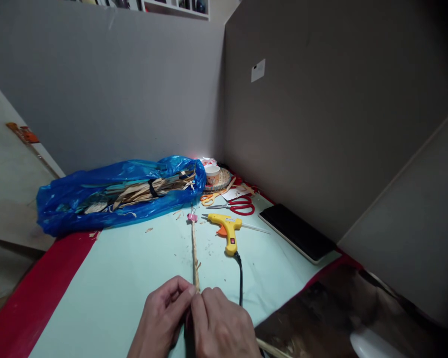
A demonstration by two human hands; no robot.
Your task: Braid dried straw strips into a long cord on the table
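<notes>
Straw-coloured, narrow plaited strand of dried plant fibre (194, 248) lies lengthwise on the pale mint-green tabletop (134, 278), running from the two hands to a pink metal binder clip (192, 217) at its far end. Left hand (166, 313): thumb and forefinger pinching the strand's near end. Right hand (224, 323): just beside it, back upward, fingers bent and close together; cannot tell what they grip, undersides hidden. Pale strip (272, 349) shows below the right hand, at the lower edge. Yellow glue gun with orange trigger (229, 231) lies right of the strand, apart from it, black cord trailing toward the right hand. Beyond: red-handled scissors (242, 205), orange-handled scissors (209, 200) near them. Blue plastic bag (70, 194) at far left, open, holding a bundle of dry, tan strips (134, 195) bound with a black tie. Flat black-topped slab (298, 231) at right, beside the grey partition (302, 109). Small fibre scraps scattered about.
</notes>
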